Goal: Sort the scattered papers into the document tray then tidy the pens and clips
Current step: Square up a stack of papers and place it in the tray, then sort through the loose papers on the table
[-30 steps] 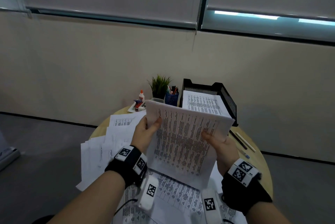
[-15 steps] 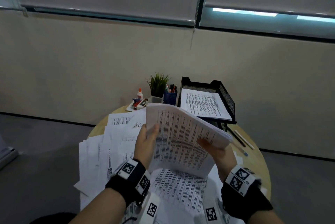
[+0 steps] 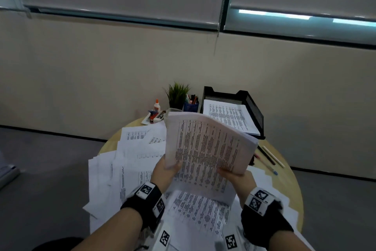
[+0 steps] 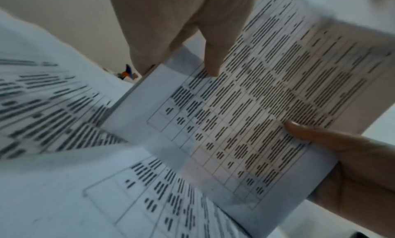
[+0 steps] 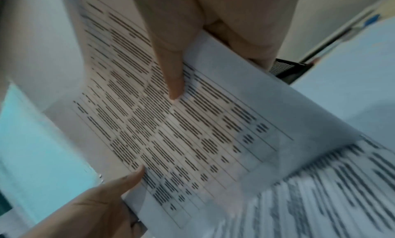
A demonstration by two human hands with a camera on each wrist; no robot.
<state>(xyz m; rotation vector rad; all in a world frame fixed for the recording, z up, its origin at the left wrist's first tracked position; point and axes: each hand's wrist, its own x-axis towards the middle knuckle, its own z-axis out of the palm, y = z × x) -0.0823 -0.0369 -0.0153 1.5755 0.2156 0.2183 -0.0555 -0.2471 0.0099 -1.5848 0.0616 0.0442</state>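
Both hands hold one stack of papers (image 3: 205, 145) in the air above the round table (image 3: 284, 171), just in front of the black document tray (image 3: 252, 106) at the table's far side. The left hand (image 3: 164, 173) pinches the stack's near left corner, thumb on the printed top sheet and fingers under it; the left wrist view shows that thumb (image 4: 210, 55) pressed on the printed grid. The right hand (image 3: 237, 178) pinches the near right edge in the same way, thumb on top and fingers curled beneath. The stack tilts up, with its far edge nearer the tray and bowed slightly. The tray already holds a printed sheet (image 3: 227, 116) lying flat inside it. In front of the tray and to its left, loose sheets (image 3: 134, 159) cover most of the table, overlapping each other and hanging past its left rim; more lie under the wrists. Just left of the tray stands a blue pen cup (image 3: 191, 106) with pens in it, then a small green plant (image 3: 178, 94), a glue bottle (image 3: 156, 105) and a small white tray of odds and ends (image 3: 153, 118). To the front right of the tray, a few pens and pencils (image 3: 268, 155) lie loose on bare wood. Each wrist wears a black band with square printed markers.
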